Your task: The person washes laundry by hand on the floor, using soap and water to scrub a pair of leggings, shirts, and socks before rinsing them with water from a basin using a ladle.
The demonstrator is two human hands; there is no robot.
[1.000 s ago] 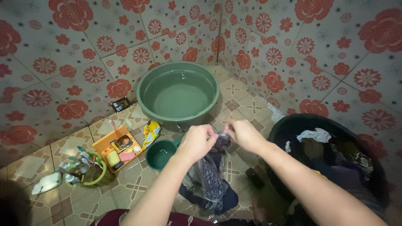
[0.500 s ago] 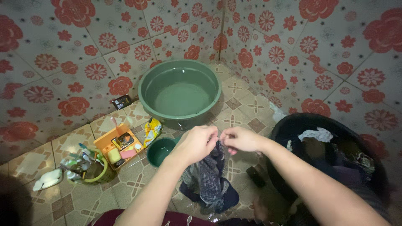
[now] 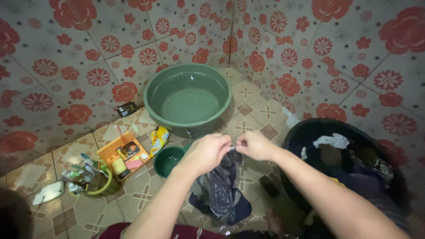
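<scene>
Large green basin [image 3: 188, 99] sitting on the tiled floor [image 3: 252, 106] in the corner, water standing in it. Small green bowl [image 3: 170, 159] lying just in front of it. Yellow packet [image 3: 159, 139] leaning beside an orange tray [image 3: 116, 152] holding soaps. Green basket [image 3: 90, 180] of brushes resting left of the tray. Black tub [image 3: 310, 132] standing at right, clothes piling inside. Red-flowered wall tiles [image 3: 71, 66] surrounding everything.

Home bathroom / wash area, laundry by hand.
Red-flower wall tiles [image 3: 79, 66] & patterned floor tiles [image 3: 261, 110], green water basin [image 3: 188, 98], black tub [image 3: 354, 163] w/ clothes, orange soap tray [image 3: 121, 155], small dipper [image 3: 170, 160].
</scene>
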